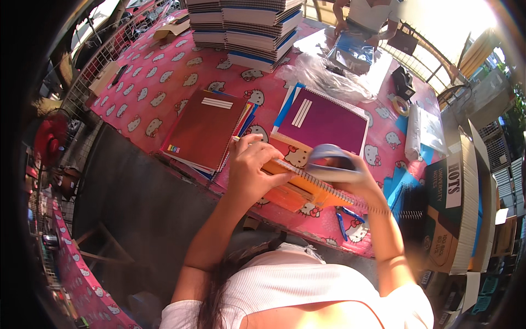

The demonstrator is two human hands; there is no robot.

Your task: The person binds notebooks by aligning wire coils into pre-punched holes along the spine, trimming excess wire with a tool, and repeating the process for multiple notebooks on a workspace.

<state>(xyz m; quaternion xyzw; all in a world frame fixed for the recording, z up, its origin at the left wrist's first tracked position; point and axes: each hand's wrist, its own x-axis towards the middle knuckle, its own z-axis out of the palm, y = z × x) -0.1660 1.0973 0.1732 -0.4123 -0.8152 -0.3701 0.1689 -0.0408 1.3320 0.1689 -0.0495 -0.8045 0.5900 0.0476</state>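
Note:
My left hand [252, 169] grips an orange-covered notebook [319, 196] by its left end, thumb on the near side and fingers over the far side. A spiral coil [329, 188] runs along the notebook's upper edge, and its loose end sticks out toward my right wrist. My right hand [359, 178] is closed around a blurred, rounded grey-blue loop-shaped thing [334, 159] held against the coil; its kind is unclear. Just below the notebook lie blue-handled pliers [345, 222]. A maroon notebook [205, 129] and a purple notebook [323, 122] lie beyond my hands.
Tall stacks of spiral notebooks [257, 33] stand at the back. Clear plastic wrapping [329, 77] lies back right, near another person's hands [372, 41]. A tape roll [401, 106], dark coils [411, 205] and a large cardboard box [452, 203] are on the right.

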